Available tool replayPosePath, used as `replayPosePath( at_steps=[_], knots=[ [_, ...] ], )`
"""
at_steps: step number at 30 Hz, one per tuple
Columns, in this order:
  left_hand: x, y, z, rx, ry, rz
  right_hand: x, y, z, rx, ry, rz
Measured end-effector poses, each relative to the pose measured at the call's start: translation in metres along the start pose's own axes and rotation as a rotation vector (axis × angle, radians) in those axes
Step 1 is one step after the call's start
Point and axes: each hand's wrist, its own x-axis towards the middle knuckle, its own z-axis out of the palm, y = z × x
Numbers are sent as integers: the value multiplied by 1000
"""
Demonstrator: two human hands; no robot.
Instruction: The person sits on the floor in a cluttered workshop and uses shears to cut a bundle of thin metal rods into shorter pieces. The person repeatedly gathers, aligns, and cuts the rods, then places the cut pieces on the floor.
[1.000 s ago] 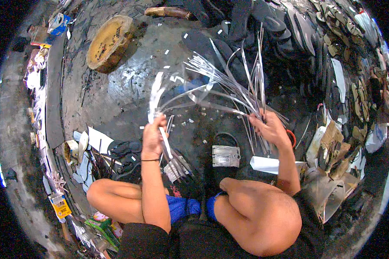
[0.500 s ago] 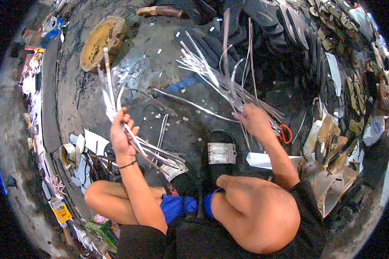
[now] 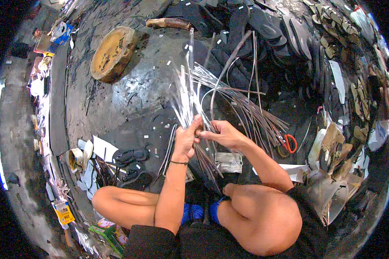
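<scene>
My left hand (image 3: 187, 140) is closed round a bundle of thin, shiny silver-grey strips (image 3: 185, 101). The strips fan out above the fist, and their darker ends (image 3: 206, 162) hang out below it. Right beside it, my right hand (image 3: 224, 134) pinches at the bundle's edge, its fingertips against the left thumb; which strips it grips is partly hidden. Just beyond, a larger heap of similar strips (image 3: 250, 110) lies spread on the floor, with a few long ones curling upward. Scissors with orange handles (image 3: 291, 144) lie at the heap's near right end.
A round wooden block (image 3: 112, 55) and a wooden stick (image 3: 168, 23) lie farther off. Dark sandal soles (image 3: 268, 28) are piled at the far right. Near my feet is a white packet (image 3: 229, 162). Black sandals (image 3: 132, 156) and scraps lie left, cardboard pieces (image 3: 333, 140) right.
My left hand has swung right with its bundle, to the middle. My right hand has come left from the heap to meet it. The view has shifted slightly.
</scene>
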Motion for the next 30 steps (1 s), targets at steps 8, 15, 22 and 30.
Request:
replayPosePath(
  at_steps=[8, 15, 22, 30],
  knots=[
    [25, -19, -16, -297, -103, -97, -25, 4, -11, 136, 63, 88],
    [25, -23, -7, 4, -109, 92, -1, 54, 25, 32, 338, -3],
    [27, 8, -55, 111, 126, 127, -62, -43, -54, 480, 609, 15],
    [23, -13, -4, -177, -152, 49, -18, -40, -8, -18, 301, -124]
  ],
)
